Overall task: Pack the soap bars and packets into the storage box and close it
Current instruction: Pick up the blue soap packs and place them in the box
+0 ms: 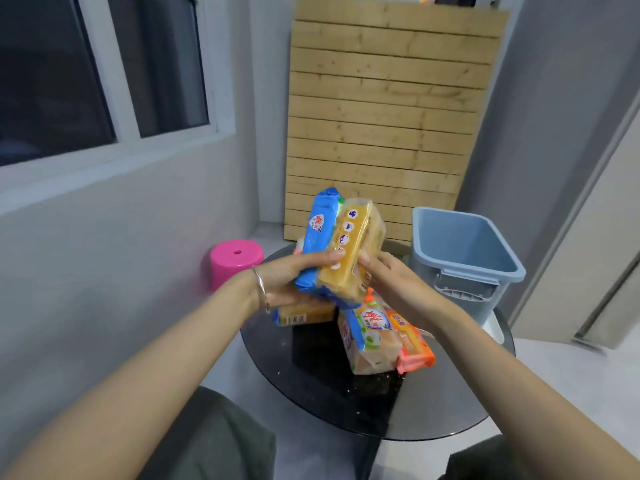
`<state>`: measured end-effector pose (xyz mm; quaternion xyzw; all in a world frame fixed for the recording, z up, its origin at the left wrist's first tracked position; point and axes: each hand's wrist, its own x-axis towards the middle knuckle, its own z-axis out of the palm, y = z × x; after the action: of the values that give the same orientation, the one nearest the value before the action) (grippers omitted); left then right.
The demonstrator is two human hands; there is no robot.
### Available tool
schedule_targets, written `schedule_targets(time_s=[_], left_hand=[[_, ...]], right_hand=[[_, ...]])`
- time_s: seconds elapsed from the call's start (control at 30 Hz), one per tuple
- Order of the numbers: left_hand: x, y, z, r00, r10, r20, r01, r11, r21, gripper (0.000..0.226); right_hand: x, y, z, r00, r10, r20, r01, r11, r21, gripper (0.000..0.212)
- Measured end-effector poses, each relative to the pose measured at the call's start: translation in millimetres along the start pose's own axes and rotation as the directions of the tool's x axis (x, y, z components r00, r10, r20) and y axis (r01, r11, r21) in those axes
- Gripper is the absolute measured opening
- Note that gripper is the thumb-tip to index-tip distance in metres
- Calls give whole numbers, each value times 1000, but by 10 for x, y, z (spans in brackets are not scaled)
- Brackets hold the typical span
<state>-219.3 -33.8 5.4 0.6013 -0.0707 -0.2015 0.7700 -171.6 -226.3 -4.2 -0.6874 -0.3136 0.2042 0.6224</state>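
Note:
Above the round dark glass table (433, 403) I hold two soap packets together, standing nearly upright. My left hand (294, 275) grips the blue packet (320, 230), its thumb reaching across onto the yellow one. My right hand (388, 278) holds the yellow clear-wrapped packet (356, 244) from the right side. The open blue storage box (485, 268) stands on the table's right, with nothing visible inside it. More packets lie on the table: a yellow one (304, 315) under my left hand, a clear one with a blue-green label (367, 341), and an orange one (412, 344).
A pink plastic stool (235, 261) stands on the floor left of the table. A wooden slatted panel (381, 116) leans against the back wall behind the table. A white piece (493, 329), perhaps the box's lid, lies behind the box. My knees show at the bottom edge.

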Motion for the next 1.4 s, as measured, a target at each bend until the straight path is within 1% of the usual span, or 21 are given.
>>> schedule_targets(time_s=[0.1,0.27,0.33,0.4,0.47,0.53,0.57,0.6,0.67,0.7,0.8,0.9,0.97,1.0,1.07,1.1,1.17,1.23,1.3,1.37,1.4], left_hand=[[167,87,63,996,-29,88,34,998,-58,69],[487,254,88,976,-170,138,165,985,45,82],[616,319,84,963,-243,115,228,965,129,92],[758,398,87,961,-274,48,259,945,199,91],[878,467,116,973,-227,-47,231,941,246,81],[1000,502,153,983,-137,-120,167,941,296,76],[1047,484,154,984,-92,-152,137,937,320,76],[1102,468,152,984,-56,-169,109,940,324,77],[1184,411,118,985,-28,-170,70,967,245,78],[1219,389,84,986,-26,-166,59,980,191,73],[1275,307,-4,981,-52,-188,59,998,31,50],[1285,262,-99,958,-66,-280,49,996,-68,32],[1269,260,-131,949,-89,-304,63,993,-97,30],[1252,267,-128,947,-108,-302,78,991,-111,30],[1228,288,-100,956,-143,-256,106,983,-151,35],[1217,305,-89,965,-154,-211,116,977,-181,43],[1177,332,-79,981,-170,-93,138,951,-276,66],[1119,357,-71,986,-165,-13,149,920,-362,87],[1070,377,-73,992,-122,6,116,925,-361,91],[1047,394,-80,998,-58,-31,41,923,-381,78],[1034,401,-84,997,-32,-70,1,915,-404,72]], right_hand=[[62,-156,-129,998,36,44,-41,994,106,89],[140,-170,-374,999,41,15,-43,993,113,69],[179,-150,-458,999,38,-35,-32,986,164,61],[225,-139,-547,994,37,-106,-17,982,190,58],[276,-137,-612,985,12,-175,17,987,162,52],[326,-165,-669,966,-37,-258,64,993,95,43],[349,-182,-678,951,-62,-302,87,994,69,44],[381,-196,-715,935,-63,-349,92,993,67,52],[437,-232,-804,917,10,-398,31,995,98,71],[465,-269,-860,918,57,-392,-17,994,103,73],[498,-379,-1065,912,183,-368,-154,982,105,59],[505,-480,-1216,904,242,-353,-199,968,156,50],[521,-519,-1227,906,199,-374,-144,975,170,51],[540,-537,-1196,908,144,-394,-77,980,181,51],[582,-581,-1102,898,-29,-438,110,981,161,50],[601,-601,-1058,887,-134,-443,200,974,104,47],[633,-602,-975,868,-322,-378,322,945,-65,42],[648,-566,-903,874,-427,-230,376,896,-234,40],[645,-538,-847,911,-404,-80,351,864,-361,38],[624,-535,-849,948,-316,30,296,848,-441,36],[607,-540,-852,960,-273,63,272,853,-445,37]])
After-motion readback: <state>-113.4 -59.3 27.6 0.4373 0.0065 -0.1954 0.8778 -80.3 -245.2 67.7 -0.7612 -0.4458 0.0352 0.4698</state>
